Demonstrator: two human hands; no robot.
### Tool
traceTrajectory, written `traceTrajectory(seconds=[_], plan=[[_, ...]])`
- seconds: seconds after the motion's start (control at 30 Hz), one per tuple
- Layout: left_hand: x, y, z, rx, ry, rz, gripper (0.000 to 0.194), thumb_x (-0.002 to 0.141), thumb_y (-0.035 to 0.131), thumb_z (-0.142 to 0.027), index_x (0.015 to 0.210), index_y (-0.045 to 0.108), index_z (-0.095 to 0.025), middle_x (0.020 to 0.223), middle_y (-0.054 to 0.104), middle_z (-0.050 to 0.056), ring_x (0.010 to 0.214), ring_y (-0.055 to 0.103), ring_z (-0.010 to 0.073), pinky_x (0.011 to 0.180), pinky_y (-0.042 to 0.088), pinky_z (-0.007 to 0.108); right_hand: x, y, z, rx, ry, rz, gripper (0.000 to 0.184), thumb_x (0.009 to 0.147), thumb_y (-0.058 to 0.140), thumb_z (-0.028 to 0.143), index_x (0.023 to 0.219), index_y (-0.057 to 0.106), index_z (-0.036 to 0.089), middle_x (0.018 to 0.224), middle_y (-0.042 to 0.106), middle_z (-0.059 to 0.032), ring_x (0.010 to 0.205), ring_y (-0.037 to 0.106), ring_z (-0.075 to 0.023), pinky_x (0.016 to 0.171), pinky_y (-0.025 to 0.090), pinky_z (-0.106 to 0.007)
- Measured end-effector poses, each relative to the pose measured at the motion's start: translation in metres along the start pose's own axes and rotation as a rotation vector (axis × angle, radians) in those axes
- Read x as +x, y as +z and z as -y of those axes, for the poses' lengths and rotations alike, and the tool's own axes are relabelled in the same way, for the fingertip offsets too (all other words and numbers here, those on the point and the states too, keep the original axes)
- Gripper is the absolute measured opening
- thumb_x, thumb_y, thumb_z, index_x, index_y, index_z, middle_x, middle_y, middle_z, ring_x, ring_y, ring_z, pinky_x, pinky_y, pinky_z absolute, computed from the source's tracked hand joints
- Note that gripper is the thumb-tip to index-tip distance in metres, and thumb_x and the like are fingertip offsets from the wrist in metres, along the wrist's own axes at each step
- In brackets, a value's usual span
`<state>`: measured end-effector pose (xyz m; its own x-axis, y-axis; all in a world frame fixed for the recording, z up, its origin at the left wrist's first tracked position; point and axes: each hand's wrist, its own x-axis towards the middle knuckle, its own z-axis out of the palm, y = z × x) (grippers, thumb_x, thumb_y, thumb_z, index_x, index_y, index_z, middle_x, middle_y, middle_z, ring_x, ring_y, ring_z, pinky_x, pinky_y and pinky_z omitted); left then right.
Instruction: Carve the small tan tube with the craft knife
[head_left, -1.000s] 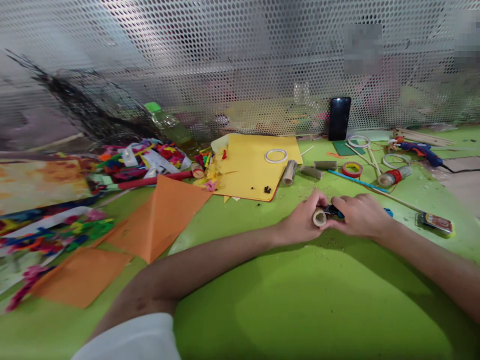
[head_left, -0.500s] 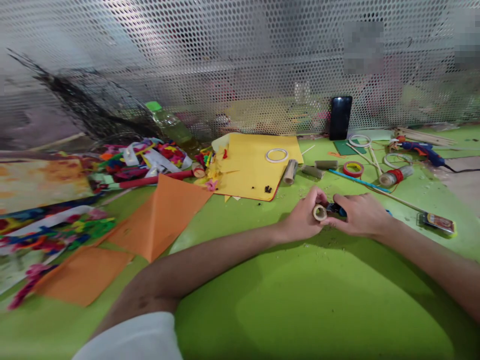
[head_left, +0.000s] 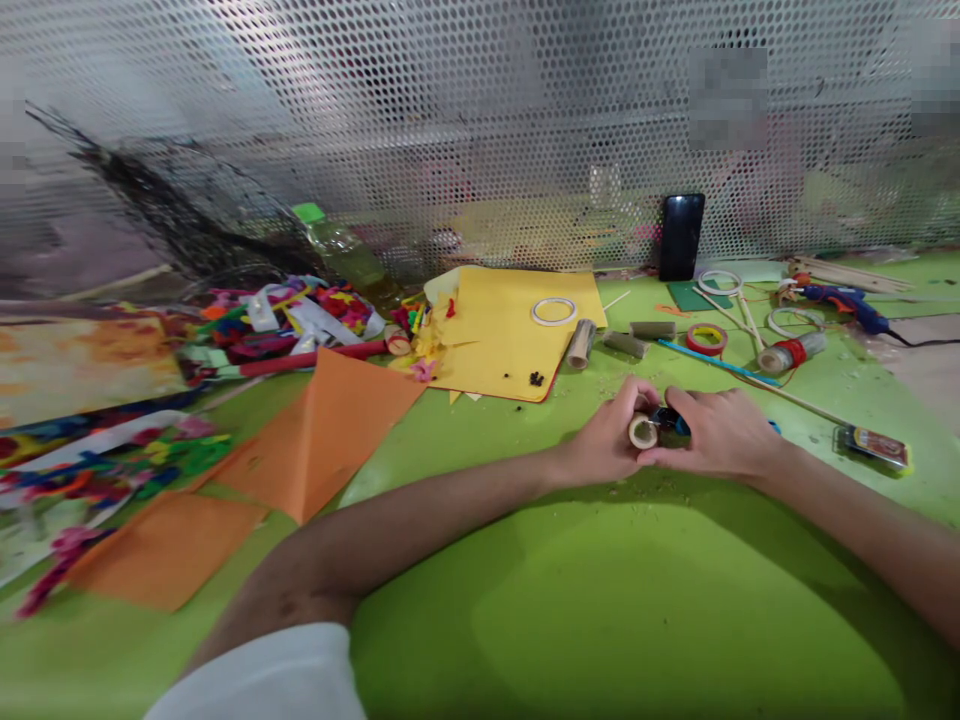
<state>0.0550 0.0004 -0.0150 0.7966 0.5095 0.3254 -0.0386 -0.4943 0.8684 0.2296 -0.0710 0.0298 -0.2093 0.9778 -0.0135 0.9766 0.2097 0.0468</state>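
Observation:
My left hand (head_left: pixel 606 440) is closed around a short hollow bamboo piece (head_left: pixel 642 431), its open end facing me, just above the green table (head_left: pixel 615 610). My right hand (head_left: pixel 721 432) is closed on a small dark and blue tool (head_left: pixel 670 421) pressed against the bamboo piece. What kind of tool it is stays hidden by my fingers. Both hands meet at the centre right of the table.
Yellow paper (head_left: pixel 504 335) with a white tape ring (head_left: pixel 553 310) lies behind my hands, next to other bamboo pieces (head_left: pixel 579 344). Orange paper (head_left: pixel 319 430) and coloured scraps fill the left. A phone (head_left: pixel 680 236), red tape roll (head_left: pixel 705 338) and glue gun (head_left: pixel 840 300) stand at the right, before a perforated metal screen.
Both hands stay together on the bamboo piece; it has turned and shifted slightly within my left fingers, and the right hand has edged a little closer to it.

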Motion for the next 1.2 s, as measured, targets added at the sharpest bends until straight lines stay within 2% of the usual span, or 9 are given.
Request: traceTrajectory(seconds=[0.37, 0.53, 0.77, 0.97, 1.2], plan=[[-0.0009, -0.0008, -0.0016, 0.106, -0.018, -0.05, 0.047, 0.071, 0.071, -0.025, 0.102, 0.036, -0.021, 0.093, 0.056, 0.004, 0.079, 0.054, 0.0162, 0.066, 0.041, 0.029, -0.0015, 0.0001, 0.0045, -0.039, 0.088, -0.016, 0.085, 0.082, 0.018, 0.086, 0.107, 0.059, 0.017, 0.088, 0.074, -0.0161, 0.072, 0.068, -0.0287, 0.055, 0.02, -0.031], [-0.0016, -0.0008, -0.0025, 0.127, -0.008, -0.054, 0.047, 0.07, 0.07, -0.023, 0.102, 0.036, -0.021, 0.093, 0.056, 0.004, 0.081, 0.055, 0.0177, 0.069, 0.043, 0.031, -0.0015, -0.0001, 0.0041, -0.032, 0.066, 0.0, 0.084, 0.082, 0.017, 0.086, 0.106, 0.06, 0.017, 0.09, 0.074, -0.0162, 0.071, 0.068, -0.029, 0.054, 0.022, -0.032], [-0.0023, 0.0002, -0.0023, 0.186, -0.04, -0.076, 0.049, 0.073, 0.074, -0.034, 0.104, 0.038, -0.021, 0.097, 0.057, 0.006, 0.085, 0.057, 0.0194, 0.073, 0.047, 0.034, -0.0024, -0.0007, 0.0035, -0.031, 0.029, 0.006, 0.081, 0.088, 0.018, 0.08, 0.112, 0.062, 0.016, 0.09, 0.074, -0.0167, 0.073, 0.068, -0.0289, 0.057, 0.028, -0.033], [-0.0018, 0.0002, -0.0045, 0.241, -0.065, -0.081, 0.055, 0.073, 0.077, -0.049, 0.103, 0.04, -0.021, 0.096, 0.058, 0.007, 0.087, 0.058, 0.0223, 0.074, 0.048, 0.036, -0.0016, 0.0015, 0.0016, -0.01, -0.007, 0.032, 0.08, 0.089, 0.016, 0.078, 0.115, 0.062, 0.017, 0.088, 0.074, -0.0149, 0.073, 0.068, -0.029, 0.057, 0.029, -0.033], [-0.0013, 0.0012, -0.0067, 0.252, -0.098, -0.106, 0.056, 0.072, 0.078, -0.05, 0.101, 0.041, -0.021, 0.092, 0.057, 0.005, 0.084, 0.057, 0.0202, 0.074, 0.047, 0.035, 0.0001, 0.002, 0.0006, 0.027, 0.002, 0.062, 0.079, 0.091, 0.017, 0.076, 0.114, 0.063, 0.017, 0.087, 0.074, -0.0146, 0.073, 0.068, -0.0285, 0.059, 0.032, -0.033]])
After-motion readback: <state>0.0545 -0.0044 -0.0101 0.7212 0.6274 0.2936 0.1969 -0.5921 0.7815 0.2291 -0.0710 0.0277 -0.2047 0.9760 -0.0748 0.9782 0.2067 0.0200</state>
